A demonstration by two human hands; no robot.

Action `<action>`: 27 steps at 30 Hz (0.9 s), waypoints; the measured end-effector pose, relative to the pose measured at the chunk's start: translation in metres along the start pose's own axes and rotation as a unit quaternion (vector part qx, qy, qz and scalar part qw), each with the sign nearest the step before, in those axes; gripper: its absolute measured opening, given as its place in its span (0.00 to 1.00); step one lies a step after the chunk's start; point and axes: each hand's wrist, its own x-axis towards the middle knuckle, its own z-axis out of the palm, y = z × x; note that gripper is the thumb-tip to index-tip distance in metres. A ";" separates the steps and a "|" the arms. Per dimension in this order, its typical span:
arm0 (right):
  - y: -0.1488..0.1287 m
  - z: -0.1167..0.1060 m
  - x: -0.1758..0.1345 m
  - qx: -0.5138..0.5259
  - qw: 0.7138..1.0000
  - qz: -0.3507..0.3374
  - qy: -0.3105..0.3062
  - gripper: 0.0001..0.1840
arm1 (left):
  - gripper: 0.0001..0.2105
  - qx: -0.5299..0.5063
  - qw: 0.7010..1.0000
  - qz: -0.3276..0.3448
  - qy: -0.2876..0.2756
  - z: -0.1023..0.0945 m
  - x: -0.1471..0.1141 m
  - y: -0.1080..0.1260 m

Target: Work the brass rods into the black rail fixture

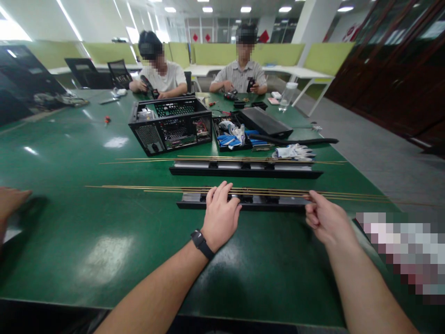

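A long black channel (243, 206) with grey metal inside lies across the green table in front of me. Several thin gold-coloured rods (163, 190) run lengthwise over it and stick out past both ends. My left hand (221, 215), a black band on its wrist, rests on the rods and the channel, fingers stretched out. At the channel's right end my right hand (325, 215) has its fingers curled, thumb and index finger pinching at a thin rod. Behind lies a second black channel (246, 173), also with thin rods over it.
Farther back stand an open computer case (170, 123), a black tray (231, 147) with gloves, and a flat black panel (266, 121). A white glove (295, 152) lies beside a black strip (295, 140). Two people sit across the table. Another person's hand (14, 199) enters at left.
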 end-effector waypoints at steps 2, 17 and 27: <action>0.001 0.000 -0.001 -0.008 1.000 0.000 -0.016 0.12 | 0.07 0.001 1.000 0.002 -0.002 0.001 0.000 -0.001; 0.001 0.003 -0.004 -0.012 1.000 0.000 -0.029 0.15 | 0.07 -0.003 1.000 0.011 0.002 0.004 0.003 -0.007; 0.002 0.002 -0.002 0.003 1.000 -0.009 0.020 0.14 | 0.07 -0.006 1.000 0.010 0.004 0.004 0.002 -0.006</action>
